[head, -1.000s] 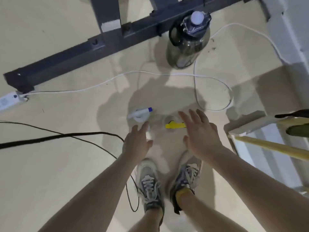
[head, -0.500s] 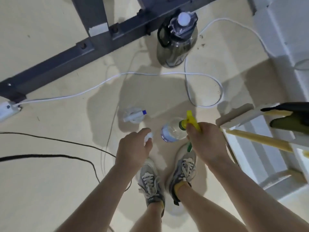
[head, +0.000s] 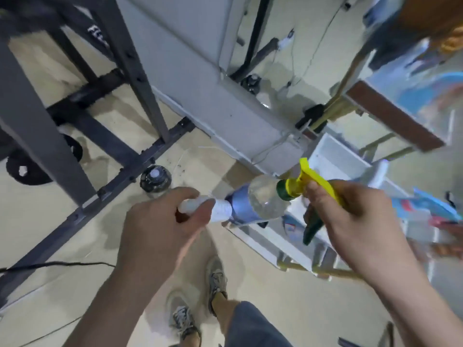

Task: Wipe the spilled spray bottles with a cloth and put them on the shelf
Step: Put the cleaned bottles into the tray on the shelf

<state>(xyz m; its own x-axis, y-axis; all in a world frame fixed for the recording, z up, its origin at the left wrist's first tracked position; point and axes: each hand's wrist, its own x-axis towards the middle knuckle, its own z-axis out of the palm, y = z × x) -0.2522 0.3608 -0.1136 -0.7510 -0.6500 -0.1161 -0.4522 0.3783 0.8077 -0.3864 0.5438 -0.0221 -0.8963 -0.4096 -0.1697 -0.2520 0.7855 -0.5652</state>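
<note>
A clear spray bottle (head: 260,200) with a purple label and a yellow-and-green trigger head is held level in the air above the floor. My right hand (head: 350,216) grips it by the trigger head and neck. My left hand (head: 162,221) holds a wadded white cloth (head: 219,209), and the cloth touches the bottle's base. A white shelf unit (head: 333,156) stands just behind and below the bottle at the right. The second spray bottle is out of view.
A large clear water jug (head: 155,181) stands on the floor beside a dark metal frame (head: 120,171). A black cable (head: 62,264) runs across the floor at the left. A grey wall panel (head: 200,78) rises behind. Blurred colourful items (head: 426,211) lie at the right.
The yellow-headed bottle has come up off the floor in my right hand. My left hand has brought the cloth against its base. The view has swung up toward the shelf.
</note>
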